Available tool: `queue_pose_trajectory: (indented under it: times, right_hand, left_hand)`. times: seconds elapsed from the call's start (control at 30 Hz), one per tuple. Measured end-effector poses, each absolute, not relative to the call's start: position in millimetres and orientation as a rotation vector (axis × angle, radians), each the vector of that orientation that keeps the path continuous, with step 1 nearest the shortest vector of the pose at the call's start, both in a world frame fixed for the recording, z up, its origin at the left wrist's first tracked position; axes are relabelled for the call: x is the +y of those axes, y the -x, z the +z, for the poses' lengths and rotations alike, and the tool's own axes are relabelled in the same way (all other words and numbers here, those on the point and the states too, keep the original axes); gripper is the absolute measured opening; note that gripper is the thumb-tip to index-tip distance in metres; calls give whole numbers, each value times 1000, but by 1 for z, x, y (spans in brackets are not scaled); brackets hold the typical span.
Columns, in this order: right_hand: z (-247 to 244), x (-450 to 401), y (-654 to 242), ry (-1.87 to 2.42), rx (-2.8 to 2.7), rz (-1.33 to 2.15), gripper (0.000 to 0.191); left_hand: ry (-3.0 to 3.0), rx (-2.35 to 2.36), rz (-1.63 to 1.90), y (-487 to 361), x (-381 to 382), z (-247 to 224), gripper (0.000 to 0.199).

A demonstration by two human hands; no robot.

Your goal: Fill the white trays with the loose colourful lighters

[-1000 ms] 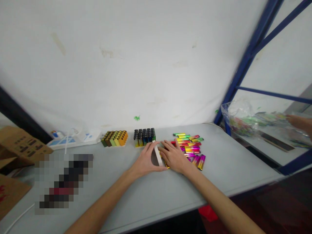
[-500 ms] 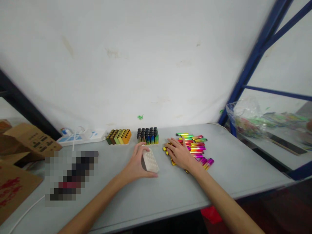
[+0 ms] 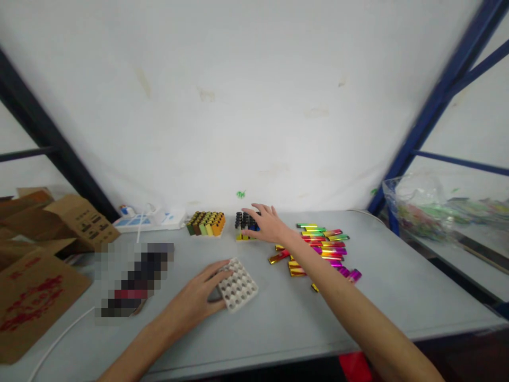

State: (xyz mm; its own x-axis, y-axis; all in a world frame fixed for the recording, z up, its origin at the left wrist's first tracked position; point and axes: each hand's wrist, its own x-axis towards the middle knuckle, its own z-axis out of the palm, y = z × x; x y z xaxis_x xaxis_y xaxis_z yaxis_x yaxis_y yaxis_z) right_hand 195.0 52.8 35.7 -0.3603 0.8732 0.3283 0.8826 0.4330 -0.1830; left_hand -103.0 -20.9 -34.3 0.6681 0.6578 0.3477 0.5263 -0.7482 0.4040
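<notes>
My left hand grips the left edge of a pale tray with rows of round holes, tilted on or just above the table. Further back, my right hand reaches over a block of upright, black-topped lighters. Its thumb is at the front and its fingers are spread above the tops; whether they touch is unclear. The hand hides the block's right part. Shiny multicoloured lighters lie loose to the right, partly behind my right forearm. Left of the block stands another tray of yellow and dark lighters.
A white power strip lies at the back left, near a blurred-out dark object. Cardboard boxes fill the left side. A clear plastic bag hangs by the blue frame on the right.
My right hand has left the loose lighters and moved left and back to the black-topped block. My left hand has turned the tray so its holes show, lower and nearer. The view has shifted.
</notes>
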Motion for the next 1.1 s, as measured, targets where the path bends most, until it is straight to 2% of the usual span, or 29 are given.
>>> queue_pose_trajectory:
  times: [0.1, 0.2, 0.4, 0.47, 0.63, 0.8, 0.87, 1.0, 1.1]
  right_hand:
    - [37, 71, -180, 1538, -2345, 5, 86]
    - [37, 76, -173, 1535, -2382, 15, 80]
    - [37, 52, -168, 1592, -2333, -33, 77]
    - [35, 38, -164, 1621, -2308, -36, 78]
    - [32, -4, -151, 1750, -2200, -59, 78]
    - [36, -38, -136, 1865, -2115, -25, 70]
    - [38, -46, -131, 1899, -2083, -4, 69]
    - [41, -52, -128, 2005, -1974, 59, 70]
    - [42, -53, -135, 2058, -1912, 84, 67]
  left_hand:
    - [-2678, 1096, 721, 120, -21, -38, 55]
    - [-2718, 1223, 724, 129, -18, -42, 59]
    - [-2775, 1447, 729, 131, 1, -44, 51]
    - [-2815, 1474, 623, 133, 11, -40, 44]
    - [-2904, 1448, 372, 137, 34, -29, 42]
    - [-2933, 1399, 543, 125, 31, -19, 37]
    - [-2879, 1446, 721, 112, 18, -14, 39]
    - [-2642, 1476, 1133, 74, -28, -11, 57]
    - [-2545, 1357, 1087, 44, -58, -19, 69]
